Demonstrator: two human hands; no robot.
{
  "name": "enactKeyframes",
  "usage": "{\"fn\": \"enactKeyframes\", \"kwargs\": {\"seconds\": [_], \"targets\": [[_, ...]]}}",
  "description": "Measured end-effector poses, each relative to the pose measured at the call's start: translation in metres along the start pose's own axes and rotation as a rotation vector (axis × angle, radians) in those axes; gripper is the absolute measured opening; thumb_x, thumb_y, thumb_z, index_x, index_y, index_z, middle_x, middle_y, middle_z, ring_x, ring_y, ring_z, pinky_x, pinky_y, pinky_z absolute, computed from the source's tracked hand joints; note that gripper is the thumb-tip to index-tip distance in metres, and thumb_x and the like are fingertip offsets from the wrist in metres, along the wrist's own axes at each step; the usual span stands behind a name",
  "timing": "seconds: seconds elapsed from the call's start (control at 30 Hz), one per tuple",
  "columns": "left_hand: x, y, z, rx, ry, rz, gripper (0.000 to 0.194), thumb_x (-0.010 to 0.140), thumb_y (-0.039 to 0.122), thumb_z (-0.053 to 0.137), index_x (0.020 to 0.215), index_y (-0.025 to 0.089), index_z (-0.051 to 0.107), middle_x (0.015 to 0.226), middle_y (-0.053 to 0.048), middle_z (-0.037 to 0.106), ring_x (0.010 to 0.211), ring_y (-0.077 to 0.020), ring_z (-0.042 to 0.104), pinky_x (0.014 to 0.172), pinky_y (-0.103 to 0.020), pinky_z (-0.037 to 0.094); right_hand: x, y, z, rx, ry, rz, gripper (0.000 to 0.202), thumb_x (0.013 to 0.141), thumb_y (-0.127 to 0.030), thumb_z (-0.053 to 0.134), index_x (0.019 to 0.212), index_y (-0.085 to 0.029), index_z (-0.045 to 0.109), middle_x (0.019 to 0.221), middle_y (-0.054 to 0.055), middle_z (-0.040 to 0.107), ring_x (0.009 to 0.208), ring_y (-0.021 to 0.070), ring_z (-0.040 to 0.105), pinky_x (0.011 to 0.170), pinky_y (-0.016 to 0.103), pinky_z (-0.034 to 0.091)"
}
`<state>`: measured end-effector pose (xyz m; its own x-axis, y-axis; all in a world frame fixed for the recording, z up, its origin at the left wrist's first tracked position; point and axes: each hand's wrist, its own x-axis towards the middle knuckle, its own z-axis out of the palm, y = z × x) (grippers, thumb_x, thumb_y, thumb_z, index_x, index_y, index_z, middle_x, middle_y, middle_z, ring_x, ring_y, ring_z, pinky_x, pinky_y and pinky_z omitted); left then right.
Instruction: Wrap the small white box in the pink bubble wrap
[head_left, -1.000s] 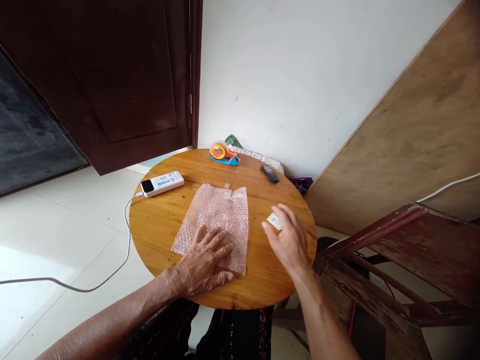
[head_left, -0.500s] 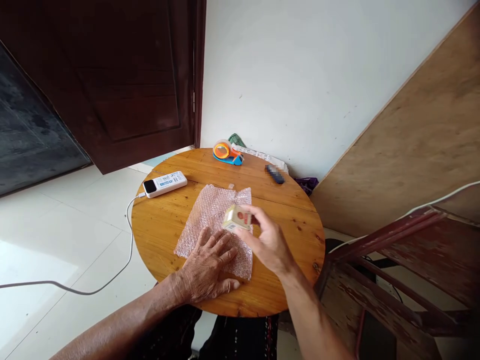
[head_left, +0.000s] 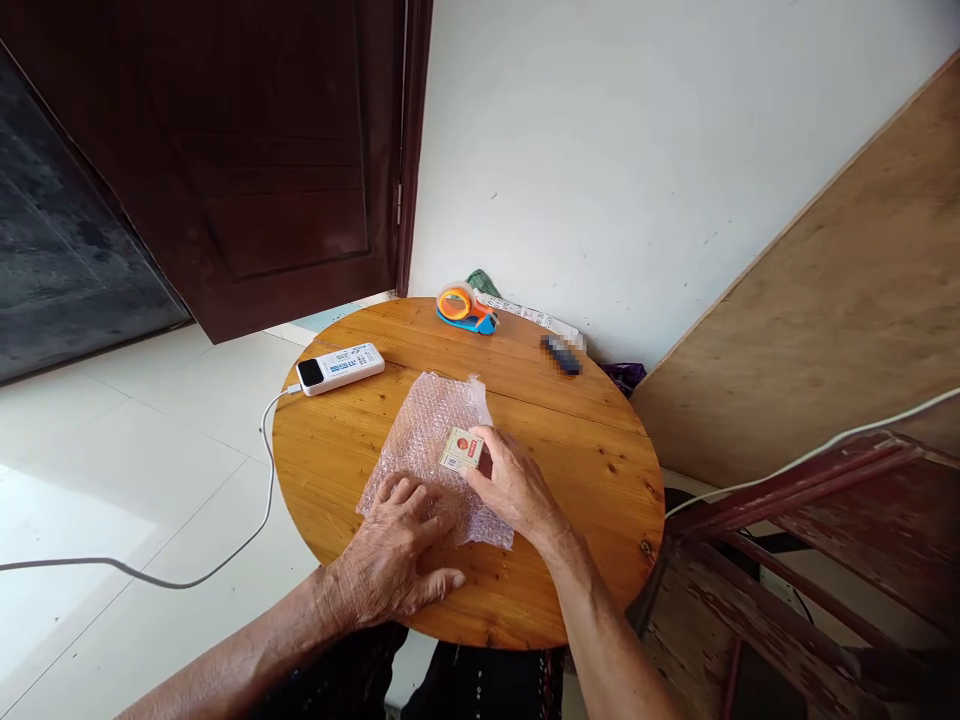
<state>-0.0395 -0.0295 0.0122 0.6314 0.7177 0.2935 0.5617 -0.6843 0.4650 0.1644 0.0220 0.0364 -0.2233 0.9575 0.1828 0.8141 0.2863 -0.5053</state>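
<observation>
A white cable (head_left: 187, 570) trails across the pale floor and runs up to the white power bank (head_left: 340, 368), which lies at the left edge of the round wooden table (head_left: 592, 460), left of the bubble wrap (head_left: 420, 430) and apart from it.

My left hand (head_left: 390, 565) lies flat, fingers spread and holding nothing, with its fingertips pressing the near left corner of the bubble wrap and its heel on the bare wood just in front of that sheet.

The bubble wrap is spread flat near the middle of the table. On it, toward its right side, sits the small box (head_left: 460, 450), pale with a red mark on top and a barcode label on its near face.

My right hand (head_left: 514, 490) rests on the right part of the bubble wrap, its fingers closed on the small box's right side; the box looks to be down on the sheet, though I cannot tell whether it rests fully.

Beyond the bubble wrap, at the far edge of the table by the white wall, stands an orange and blue tape dispenser (head_left: 465, 305). To the right of that, also beyond the sheet, lies a small dark object (head_left: 561, 354), blurred.
</observation>
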Motion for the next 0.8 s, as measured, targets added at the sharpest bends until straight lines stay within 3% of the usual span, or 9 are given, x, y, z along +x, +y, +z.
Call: {"fn": "enactKeyframes", "kwargs": {"seconds": [0.13, 0.27, 0.37, 0.47, 0.63, 0.8], "targets": [[0.001, -0.001, 0.003, -0.012, 0.012, 0.008, 0.049, 0.086, 0.060, 0.059, 0.119, 0.024, 0.066, 0.119, -0.009, 0.060, 0.107, -0.0290, 0.048, 0.103, -0.053, 0.034, 0.001, -0.004, -0.014, -0.156, -0.026, -0.074, 0.034, 0.078, -0.014, 0.055, 0.111, -0.022, 0.056, 0.123, 0.011, 0.064, 0.112, 0.0247, 0.060, 0.094, 0.037, 0.046], [0.000, -0.001, 0.004, 0.001, 0.028, 0.016, 0.048, 0.087, 0.058, 0.059, 0.121, 0.025, 0.065, 0.122, -0.009, 0.060, 0.109, -0.0290, 0.048, 0.106, -0.053, 0.032, 0.000, -0.003, -0.019, -0.173, -0.092, -0.042, 0.029, 0.080, -0.017, 0.056, 0.108, -0.022, 0.057, 0.098, 0.005, 0.071, 0.088, 0.0213, 0.066, 0.077, 0.031, 0.047], [0.000, 0.000, 0.003, 0.008, 0.023, 0.012, 0.045, 0.086, 0.056, 0.061, 0.119, 0.025, 0.065, 0.122, -0.009, 0.060, 0.110, -0.0293, 0.048, 0.106, -0.053, 0.032, -0.003, -0.004, -0.016, -0.143, -0.041, -0.048, 0.034, 0.081, -0.019, 0.059, 0.115, -0.022, 0.057, 0.103, 0.005, 0.072, 0.091, 0.0210, 0.065, 0.080, 0.031, 0.046], [0.000, 0.001, 0.003, 0.023, 0.006, 0.009, 0.038, 0.085, 0.047, 0.064, 0.116, 0.024, 0.065, 0.123, -0.008, 0.060, 0.112, -0.0292, 0.048, 0.107, -0.053, 0.032, -0.003, -0.006, -0.012, -0.167, -0.039, -0.054, 0.037, 0.082, -0.020, 0.060, 0.119, -0.021, 0.056, 0.108, 0.006, 0.071, 0.096, 0.0221, 0.065, 0.081, 0.031, 0.044], [-0.001, 0.001, 0.003, 0.046, 0.020, 0.007, 0.033, 0.083, 0.034, 0.065, 0.115, 0.026, 0.065, 0.126, -0.007, 0.059, 0.114, -0.0292, 0.048, 0.107, -0.055, 0.032, 0.000, -0.010, -0.015, -0.246, -0.142, -0.042, 0.035, 0.081, -0.019, 0.059, 0.116, -0.023, 0.058, 0.099, 0.004, 0.073, 0.087, 0.0212, 0.066, 0.070, 0.029, 0.040], [-0.003, -0.002, 0.006, 0.044, 0.047, 0.021, 0.032, 0.084, 0.031, 0.065, 0.115, 0.026, 0.064, 0.126, -0.007, 0.060, 0.114, -0.0285, 0.049, 0.107, -0.055, 0.034, -0.001, -0.009, -0.020, -0.357, -0.154, 0.022, 0.053, 0.080, -0.027, 0.065, 0.132, -0.022, 0.052, 0.101, 0.007, 0.074, 0.088, 0.0245, 0.068, 0.074, 0.033, 0.042]]}}
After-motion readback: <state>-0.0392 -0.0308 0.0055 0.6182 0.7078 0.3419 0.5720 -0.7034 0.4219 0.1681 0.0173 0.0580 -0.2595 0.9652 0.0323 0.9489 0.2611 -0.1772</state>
